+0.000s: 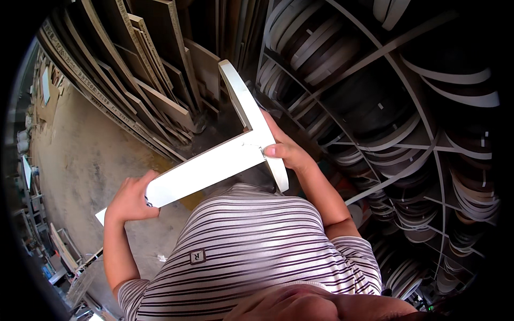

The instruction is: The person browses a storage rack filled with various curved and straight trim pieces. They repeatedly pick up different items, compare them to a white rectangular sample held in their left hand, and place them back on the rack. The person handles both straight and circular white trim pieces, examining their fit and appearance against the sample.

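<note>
A long white board (206,165) slants across in front of my body, its right end meeting a second, crosswise white board (246,99). Together they make a T shape; whether they are fixed to each other I cannot tell. My left hand (133,199) is closed round the long board near its left end, the thumb along the near edge. At the junction my right hand (289,151) grips the crosswise board, its thumb on the white face and most fingers hidden behind.
Upright wood panels (160,101) stand stacked at the far left, edges outward. Along the right, a metal rack (436,142) holds several coils of edging strip (316,45) in white, grey and brown. Concrete floor (80,144) shows at left, with clutter along its far side.
</note>
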{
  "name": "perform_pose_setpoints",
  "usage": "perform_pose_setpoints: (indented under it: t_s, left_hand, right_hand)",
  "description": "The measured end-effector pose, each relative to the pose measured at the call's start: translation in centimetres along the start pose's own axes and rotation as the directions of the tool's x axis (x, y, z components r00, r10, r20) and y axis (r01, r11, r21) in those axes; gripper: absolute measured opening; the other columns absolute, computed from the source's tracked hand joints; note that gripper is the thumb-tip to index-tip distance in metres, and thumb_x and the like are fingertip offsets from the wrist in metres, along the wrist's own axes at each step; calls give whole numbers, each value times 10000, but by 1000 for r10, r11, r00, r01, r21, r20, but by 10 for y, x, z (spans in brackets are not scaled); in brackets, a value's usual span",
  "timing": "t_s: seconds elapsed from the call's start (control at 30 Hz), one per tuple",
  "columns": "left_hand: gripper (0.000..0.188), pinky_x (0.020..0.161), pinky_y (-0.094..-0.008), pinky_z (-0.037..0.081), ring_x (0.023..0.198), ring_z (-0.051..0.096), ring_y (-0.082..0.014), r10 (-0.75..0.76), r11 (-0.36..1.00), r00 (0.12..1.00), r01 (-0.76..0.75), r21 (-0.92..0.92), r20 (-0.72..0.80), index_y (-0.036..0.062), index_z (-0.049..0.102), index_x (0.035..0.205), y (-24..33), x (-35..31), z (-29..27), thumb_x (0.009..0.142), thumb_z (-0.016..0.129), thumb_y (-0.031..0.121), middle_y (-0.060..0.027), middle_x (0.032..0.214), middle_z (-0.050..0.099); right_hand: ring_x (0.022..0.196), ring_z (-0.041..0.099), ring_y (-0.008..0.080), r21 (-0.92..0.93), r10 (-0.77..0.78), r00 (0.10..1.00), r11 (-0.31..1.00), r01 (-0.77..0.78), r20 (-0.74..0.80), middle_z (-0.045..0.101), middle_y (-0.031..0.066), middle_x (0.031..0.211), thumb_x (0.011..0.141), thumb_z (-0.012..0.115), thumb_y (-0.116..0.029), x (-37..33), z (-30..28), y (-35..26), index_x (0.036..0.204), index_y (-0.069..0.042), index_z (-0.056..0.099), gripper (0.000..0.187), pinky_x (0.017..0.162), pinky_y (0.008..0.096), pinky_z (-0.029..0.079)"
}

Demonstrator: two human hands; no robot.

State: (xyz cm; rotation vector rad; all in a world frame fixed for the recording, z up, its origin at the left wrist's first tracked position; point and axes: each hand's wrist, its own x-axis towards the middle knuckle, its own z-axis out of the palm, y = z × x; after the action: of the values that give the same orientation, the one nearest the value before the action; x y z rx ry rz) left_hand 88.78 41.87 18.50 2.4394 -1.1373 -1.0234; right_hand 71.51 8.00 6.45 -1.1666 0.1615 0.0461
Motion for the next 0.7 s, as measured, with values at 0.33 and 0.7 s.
perform_pose_setpoints:
  t_s: [0.33, 0.7]
  left_hand:
    - [591, 729, -449, 527, 808, 649, -419, 21, 1000, 996, -19, -20, 81, 92, 622, 1123, 16, 16, 6, 549, 731, 178, -183, 832, 671]
    - [546, 717, -459, 519, 824, 650, -417, -19, 994, 978, -3, 106, 206, 97, 609, 1094, 16, 48, 24, 569, 736, 177, -180, 845, 682]
  right_hand:
    - [1438, 352, 387, -14, -12, 998, 1000, 11, -61, 308, 260, 1552, 681, 694, -539, -26, -17, 10, 1612, -81, 159, 1167, 1168, 493, 278]
    - [1180, 509, 270, 107, 299, 933, 953, -282, -202, 461, 233, 1299, 845, 640, -406, -35, -37, 40, 1464, -54, 287, 795, 996, 358, 418]
